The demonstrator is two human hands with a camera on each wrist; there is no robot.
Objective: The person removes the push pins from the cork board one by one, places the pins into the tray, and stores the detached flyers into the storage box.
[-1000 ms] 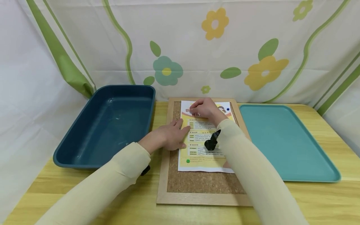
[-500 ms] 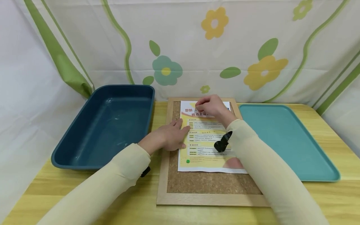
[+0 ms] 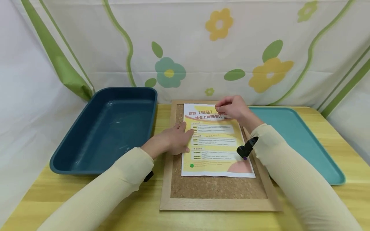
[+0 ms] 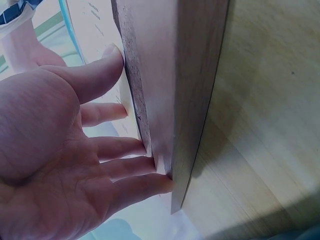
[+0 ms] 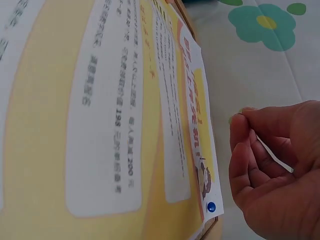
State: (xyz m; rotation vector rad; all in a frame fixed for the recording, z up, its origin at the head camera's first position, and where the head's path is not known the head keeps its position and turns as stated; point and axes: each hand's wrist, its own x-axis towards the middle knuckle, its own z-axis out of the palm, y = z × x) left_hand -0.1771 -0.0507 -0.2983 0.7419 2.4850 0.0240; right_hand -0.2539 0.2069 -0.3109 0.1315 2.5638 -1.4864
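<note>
A cork board with a wooden frame lies on the table, bearing a printed yellow-and-white poster. Left hand rests with spread fingers on the board's left frame and the poster's left edge. Above the poster's top right part, the right hand brings thumb and index fingertip together. In the right wrist view they pinch a small yellowish pushpin, mostly hidden. A green pushpin sits at the lower left of the poster, a purple pushpin at its lower right, and a blue pushpin at its upper right corner.
To the left stands a deep dark-blue basin. A flat teal tray lies right of the board, partly behind the right arm. A flowered curtain hangs behind the wooden table.
The right hand has moved rightward along the poster's top, from the upper left toward the upper right, uncovering the heading. The left hand has stayed in place on the board.
</note>
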